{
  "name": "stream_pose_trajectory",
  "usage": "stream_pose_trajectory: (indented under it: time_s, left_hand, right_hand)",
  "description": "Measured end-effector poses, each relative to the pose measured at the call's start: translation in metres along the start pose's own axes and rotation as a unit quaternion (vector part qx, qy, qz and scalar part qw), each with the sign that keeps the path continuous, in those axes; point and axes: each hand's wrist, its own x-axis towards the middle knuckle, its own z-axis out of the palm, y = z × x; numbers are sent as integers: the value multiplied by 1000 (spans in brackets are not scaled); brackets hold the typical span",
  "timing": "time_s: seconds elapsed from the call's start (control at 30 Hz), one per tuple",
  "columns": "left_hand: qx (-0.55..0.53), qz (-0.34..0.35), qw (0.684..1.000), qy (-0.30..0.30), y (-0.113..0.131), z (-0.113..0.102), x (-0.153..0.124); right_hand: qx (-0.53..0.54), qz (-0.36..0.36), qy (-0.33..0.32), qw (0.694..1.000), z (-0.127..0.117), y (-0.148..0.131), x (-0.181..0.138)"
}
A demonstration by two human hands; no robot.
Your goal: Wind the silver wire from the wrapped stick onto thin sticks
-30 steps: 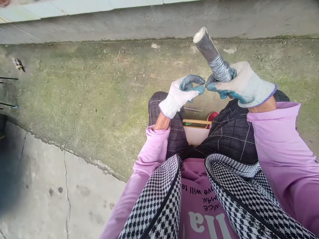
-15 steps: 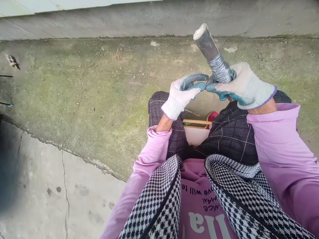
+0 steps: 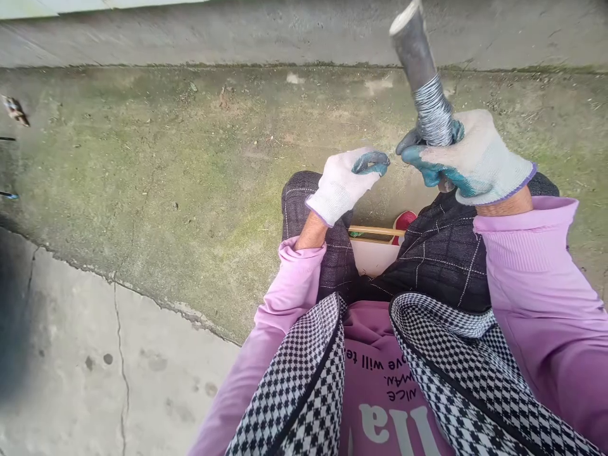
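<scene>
My right hand (image 3: 468,155), in a white work glove with a blue-green coated palm, is closed around a thick round stick (image 3: 414,54). The stick slants upward, and its pale cut end is at the top. Fine silvery wire (image 3: 433,111) is wound in many turns around it, just above my fist. Below the hand a little of the stick's lower end shows. My left hand (image 3: 349,177), gloved alike, is a short way to the left. Its thumb and forefinger pinch together on what looks like a thin, barely visible strand of the wire.
Between my knees are a light wooden bar (image 3: 375,230) and a red shoe (image 3: 405,221). Mossy concrete ground (image 3: 190,171) runs to a low wall (image 3: 266,38). At the far left lie a small scrap (image 3: 15,111) and a dark thin rod (image 3: 8,195).
My right hand has raised the stick slightly up and right. My left fingers have drawn away from the right ones, opening a gap. A thin rod below my left wrist no longer shows.
</scene>
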Motion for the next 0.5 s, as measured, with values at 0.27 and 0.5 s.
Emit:
stream_pose_trajectory:
  time_s: [0.27, 0.5]
  left_hand:
    - [-64, -26, 980, -187, 13, -8, -3]
    - [-110, -60, 978, -165, 26, -15, -13]
  right_hand:
    - [108, -35, 7, 993, -3, 6, 9]
    - [120, -6, -1, 993, 7, 14, 17]
